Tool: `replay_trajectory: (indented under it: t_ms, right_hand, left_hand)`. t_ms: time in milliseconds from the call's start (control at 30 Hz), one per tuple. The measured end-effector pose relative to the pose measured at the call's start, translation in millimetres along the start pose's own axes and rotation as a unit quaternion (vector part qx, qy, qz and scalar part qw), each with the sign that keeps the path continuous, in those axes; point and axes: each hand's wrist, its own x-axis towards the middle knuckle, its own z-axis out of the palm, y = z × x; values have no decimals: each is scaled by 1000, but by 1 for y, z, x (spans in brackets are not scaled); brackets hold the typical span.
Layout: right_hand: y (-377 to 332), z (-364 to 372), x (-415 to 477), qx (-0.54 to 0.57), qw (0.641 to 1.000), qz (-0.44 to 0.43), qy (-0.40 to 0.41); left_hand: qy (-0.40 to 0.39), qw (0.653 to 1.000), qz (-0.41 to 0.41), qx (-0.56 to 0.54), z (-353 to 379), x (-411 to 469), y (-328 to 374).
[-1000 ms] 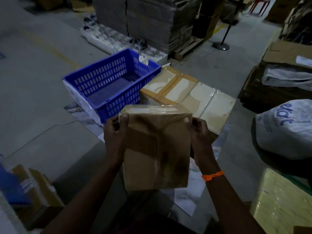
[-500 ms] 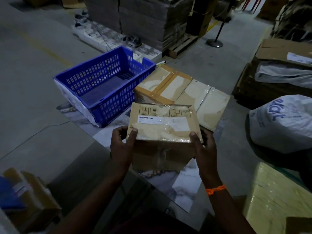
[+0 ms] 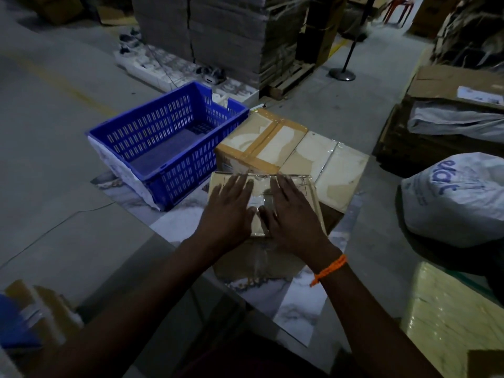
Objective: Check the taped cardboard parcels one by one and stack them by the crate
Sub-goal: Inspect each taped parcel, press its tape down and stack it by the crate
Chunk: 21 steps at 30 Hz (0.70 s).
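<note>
A taped cardboard parcel [image 3: 261, 257] stands on the marbled floor sheet, just in front of two other parcels. My left hand [image 3: 231, 211] and my right hand [image 3: 289, 214] lie flat on its top, fingers straight and spread, side by side. Behind it sit a brown-taped parcel [image 3: 259, 143] and a clear-taped parcel [image 3: 332, 165], touching each other. The blue plastic crate [image 3: 166, 140] stands to their left, tilted, with nothing visible inside. An orange band circles my right wrist.
A white printed sack [image 3: 458, 197] lies at the right, a yellow wrapped block [image 3: 452, 309] at the lower right. More parcels [image 3: 35, 309] sit at the lower left. Stacked cartons on a pallet [image 3: 231, 34] and a post stand [image 3: 342, 73] are behind.
The parcel was turned in both hands, then set down on the floor sheet before the other two. Both hands left its sides and now press flat on its top.
</note>
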Motion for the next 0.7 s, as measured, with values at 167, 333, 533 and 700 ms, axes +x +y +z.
replay_trajectory:
  t_ms: [167,333,533,700]
  right_hand:
    - [10,6,14,-55,997,11,-44]
    - [9,10,10,-68,996,9,-48]
    - [7,7,13,-62,996,14,-58]
    - [7,5,10,-47,997,16,-55]
  left_hand:
    - [-85,995,39,32,5,20,-1]
    - [-77,995,49,46,11,12,-5]
    - [-70,996,46,42,9,15,-3]
    - [-74,996,40,38,6,13,-2]
